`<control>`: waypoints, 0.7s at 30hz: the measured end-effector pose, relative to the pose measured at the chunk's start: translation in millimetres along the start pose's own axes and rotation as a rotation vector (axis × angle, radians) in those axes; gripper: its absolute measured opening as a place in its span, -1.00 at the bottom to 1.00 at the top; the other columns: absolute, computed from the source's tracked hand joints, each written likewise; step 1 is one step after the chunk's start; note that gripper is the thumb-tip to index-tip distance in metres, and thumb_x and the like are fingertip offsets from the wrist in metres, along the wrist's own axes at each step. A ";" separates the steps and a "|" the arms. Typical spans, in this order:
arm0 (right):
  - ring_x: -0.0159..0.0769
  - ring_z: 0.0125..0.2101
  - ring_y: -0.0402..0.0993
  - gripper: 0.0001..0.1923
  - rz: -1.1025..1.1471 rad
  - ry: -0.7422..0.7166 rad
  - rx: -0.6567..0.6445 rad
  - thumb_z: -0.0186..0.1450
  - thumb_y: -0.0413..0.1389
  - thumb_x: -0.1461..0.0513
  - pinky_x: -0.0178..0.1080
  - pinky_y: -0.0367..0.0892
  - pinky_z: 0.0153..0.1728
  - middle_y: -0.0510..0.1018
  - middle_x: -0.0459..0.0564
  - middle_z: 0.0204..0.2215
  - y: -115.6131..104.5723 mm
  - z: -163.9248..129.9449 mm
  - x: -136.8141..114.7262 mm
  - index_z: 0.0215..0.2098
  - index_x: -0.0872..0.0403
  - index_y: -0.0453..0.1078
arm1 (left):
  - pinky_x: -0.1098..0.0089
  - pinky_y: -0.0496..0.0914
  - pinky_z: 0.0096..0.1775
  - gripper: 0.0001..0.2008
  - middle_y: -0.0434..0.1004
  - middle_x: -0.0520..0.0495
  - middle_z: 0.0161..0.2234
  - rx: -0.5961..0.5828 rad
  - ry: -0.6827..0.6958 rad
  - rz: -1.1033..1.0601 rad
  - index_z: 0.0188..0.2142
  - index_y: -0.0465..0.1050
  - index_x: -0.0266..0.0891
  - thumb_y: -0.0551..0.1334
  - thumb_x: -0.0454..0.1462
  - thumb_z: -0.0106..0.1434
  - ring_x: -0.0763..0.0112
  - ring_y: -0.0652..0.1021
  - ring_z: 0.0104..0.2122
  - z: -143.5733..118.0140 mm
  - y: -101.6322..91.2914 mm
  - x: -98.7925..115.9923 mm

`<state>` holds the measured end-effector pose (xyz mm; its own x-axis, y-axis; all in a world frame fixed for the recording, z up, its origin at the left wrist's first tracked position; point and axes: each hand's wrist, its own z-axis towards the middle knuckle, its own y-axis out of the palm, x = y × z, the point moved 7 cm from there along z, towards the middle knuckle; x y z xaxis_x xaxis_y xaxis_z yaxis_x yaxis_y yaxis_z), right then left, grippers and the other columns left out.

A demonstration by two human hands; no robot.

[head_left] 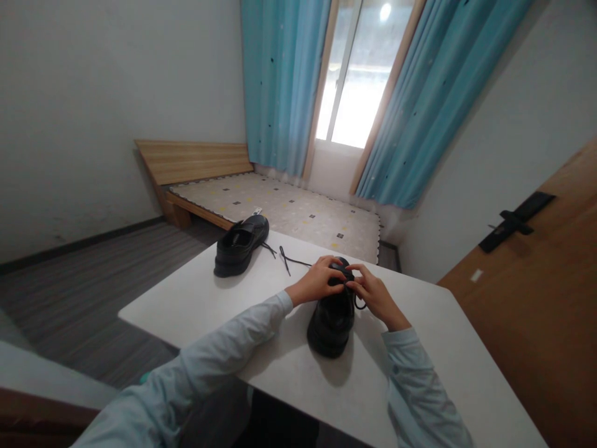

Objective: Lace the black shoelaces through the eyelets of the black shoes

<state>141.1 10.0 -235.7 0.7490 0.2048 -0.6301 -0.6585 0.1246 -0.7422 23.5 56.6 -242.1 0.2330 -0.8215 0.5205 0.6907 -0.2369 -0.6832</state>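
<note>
A black lace-up shoe (330,326) stands on the white table (289,389), its heel toward me and its toe toward the window. Over its lacing area, my left hand (321,278) reaches in from the left with fingers bent. From the other side my right hand (370,292) pinches at the laces near the tongue. One black shoelace (296,261) trails out to the left across the tabletop, and another loop hangs below my right fingers. The exact grip of my left fingertips is hidden against the dark shoe.
A second black shoe (240,246) sits at the table's far left, its lace lying loose beside it. Beyond the table is a bed (298,202) with a patterned mattress, under a window with blue curtains (286,81). A wooden door (527,280) is on the right.
</note>
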 end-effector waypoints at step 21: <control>-0.08 -0.06 0.37 -0.43 0.039 -0.111 0.102 0.04 0.22 -0.06 -0.06 0.31 -0.11 0.45 0.08 -0.08 -4.5 4.8 14.0 -0.05 0.01 0.33 | 0.20 0.27 0.00 -0.91 0.35 -0.13 -0.14 0.162 -0.060 0.013 -0.35 0.51 -0.21 0.27 -0.25 0.14 0.23 0.37 -0.09 -8.2 -10.9 10.0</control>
<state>154.2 17.0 -240.0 0.7139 0.3171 -0.6243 -0.6949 0.2116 -0.6872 12.6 46.7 -233.6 0.2798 -0.7902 0.5453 0.7875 -0.1360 -0.6011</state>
